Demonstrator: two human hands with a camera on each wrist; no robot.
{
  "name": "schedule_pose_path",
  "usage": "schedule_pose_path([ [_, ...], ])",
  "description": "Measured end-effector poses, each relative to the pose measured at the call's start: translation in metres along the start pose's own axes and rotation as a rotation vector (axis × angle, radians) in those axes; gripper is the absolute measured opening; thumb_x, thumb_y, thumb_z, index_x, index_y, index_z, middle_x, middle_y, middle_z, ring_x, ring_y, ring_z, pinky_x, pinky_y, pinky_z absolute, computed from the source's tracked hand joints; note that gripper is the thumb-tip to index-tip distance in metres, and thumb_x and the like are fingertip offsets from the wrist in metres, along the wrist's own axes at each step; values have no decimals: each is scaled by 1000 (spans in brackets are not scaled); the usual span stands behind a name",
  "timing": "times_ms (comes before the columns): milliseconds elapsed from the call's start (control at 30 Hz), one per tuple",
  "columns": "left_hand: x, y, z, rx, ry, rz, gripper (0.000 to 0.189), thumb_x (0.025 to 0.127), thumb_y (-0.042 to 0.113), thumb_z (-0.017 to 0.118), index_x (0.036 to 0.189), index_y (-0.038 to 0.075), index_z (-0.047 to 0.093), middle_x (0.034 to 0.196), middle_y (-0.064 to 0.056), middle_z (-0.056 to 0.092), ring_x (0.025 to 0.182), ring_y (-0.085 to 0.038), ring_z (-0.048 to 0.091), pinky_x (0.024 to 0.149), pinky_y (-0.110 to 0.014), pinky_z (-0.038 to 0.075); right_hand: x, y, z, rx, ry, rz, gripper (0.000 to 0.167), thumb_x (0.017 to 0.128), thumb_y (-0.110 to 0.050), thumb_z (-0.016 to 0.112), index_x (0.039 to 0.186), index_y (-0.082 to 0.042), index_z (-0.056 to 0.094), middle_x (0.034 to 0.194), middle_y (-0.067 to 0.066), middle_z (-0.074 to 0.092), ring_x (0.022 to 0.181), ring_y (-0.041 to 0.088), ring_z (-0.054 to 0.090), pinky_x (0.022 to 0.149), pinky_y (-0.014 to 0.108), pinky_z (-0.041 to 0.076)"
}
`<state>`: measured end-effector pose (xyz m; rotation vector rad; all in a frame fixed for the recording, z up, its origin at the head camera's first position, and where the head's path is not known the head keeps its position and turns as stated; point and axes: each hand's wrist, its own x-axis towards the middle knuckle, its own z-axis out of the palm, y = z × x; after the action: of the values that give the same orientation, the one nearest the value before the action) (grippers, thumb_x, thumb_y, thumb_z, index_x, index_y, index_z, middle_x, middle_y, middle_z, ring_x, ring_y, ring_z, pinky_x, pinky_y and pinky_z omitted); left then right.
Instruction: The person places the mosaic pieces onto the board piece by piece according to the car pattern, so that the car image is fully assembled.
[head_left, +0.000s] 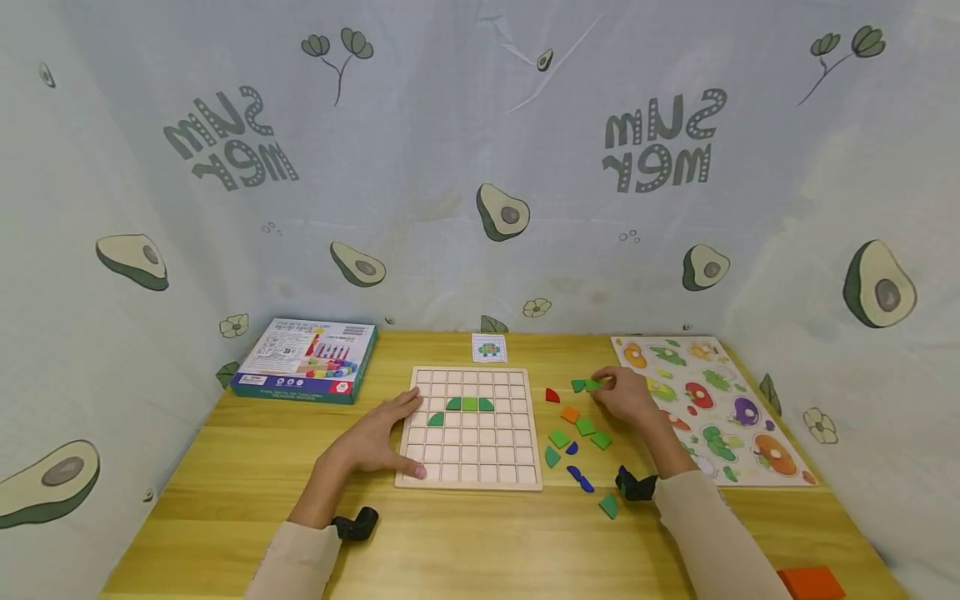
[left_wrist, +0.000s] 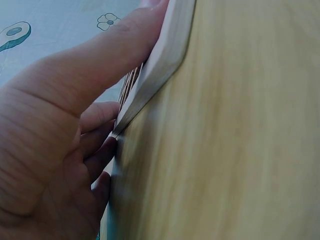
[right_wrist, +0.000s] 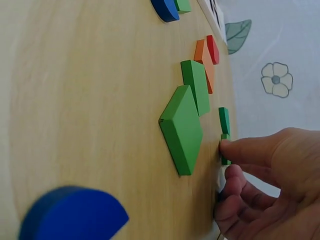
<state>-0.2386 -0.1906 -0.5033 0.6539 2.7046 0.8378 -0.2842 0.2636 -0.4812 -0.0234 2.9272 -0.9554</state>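
My left hand point(head_left: 375, 437) rests on the left edge of a wooden grid board point(head_left: 536, 433), thumb and fingers spread apart. In the left wrist view the thumb point(left_wrist: 110, 55) lies along the board's edge point(left_wrist: 160, 60). On the board are a light green square point(head_left: 470, 404) and three dark green quarter-circles, one of them a row lower at left point(head_left: 436, 419). Right of the board, my right hand point(head_left: 626, 393) pinches a light green square block point(right_wrist: 224, 156), partly hidden by the fingers. A dark green quarter-circle point(right_wrist: 224, 120) lies beside that block.
Loose red point(head_left: 552, 395), orange point(head_left: 570, 414), green point(head_left: 559, 438) and blue point(head_left: 572, 448) blocks lie between the board and right forearm. A pattern card point(head_left: 489, 347) lies behind the board. A box point(head_left: 303, 358) stands at left, a vegetable puzzle point(head_left: 738, 379) at right.
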Motion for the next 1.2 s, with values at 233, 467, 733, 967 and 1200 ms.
schedule_pose_path([
  [233, 0, 0, 0, -6, -1, 1, 122, 66, 62, 91, 163, 14, 33, 173, -3, 22, 159, -38, 20, 125, -63, 23, -3, 0, -1, -8, -5, -3, 36, 97, -17, 69, 125, 5, 66, 101, 21, 70, 86, 30, 65, 76, 45, 56],
  [467, 0, -1, 1, -13, -2, 6, 122, 65, 61, 91, 163, 15, 34, 173, -3, 22, 159, -38, 20, 125, -63, 23, -8, 0, -1, 21, 4, -34, 35, 97, -20, 71, 123, 4, 69, 97, 17, 70, 83, 26, 63, 69, 34, 51],
  [733, 0, 0, 1, 0, 5, 1, 121, 65, 61, 91, 162, 16, 35, 173, -2, 22, 158, -39, 21, 125, -64, 24, -14, -17, 6, 57, 11, -103, 33, 96, -21, 73, 121, 0, 72, 94, 10, 68, 85, 23, 64, 68, 31, 51],
  [967, 0, -1, 1, 2, 8, 13, 122, 66, 62, 91, 163, 15, 34, 173, -3, 22, 158, -39, 21, 124, -64, 24, -17, -38, 18, 60, 13, -173, 30, 94, -22, 76, 118, -3, 74, 91, 7, 63, 74, 18, 53, 60, 29, 45],
  [1200, 0, -1, 1, 2, 10, 10, 122, 65, 63, 91, 163, 16, 34, 173, -2, 22, 158, -38, 21, 125, -63, 24, -20, -62, 32, 31, -2, -266, 24, 93, -19, 78, 111, -3, 76, 93, 9, 65, 74, 17, 52, 63, 27, 45],
])
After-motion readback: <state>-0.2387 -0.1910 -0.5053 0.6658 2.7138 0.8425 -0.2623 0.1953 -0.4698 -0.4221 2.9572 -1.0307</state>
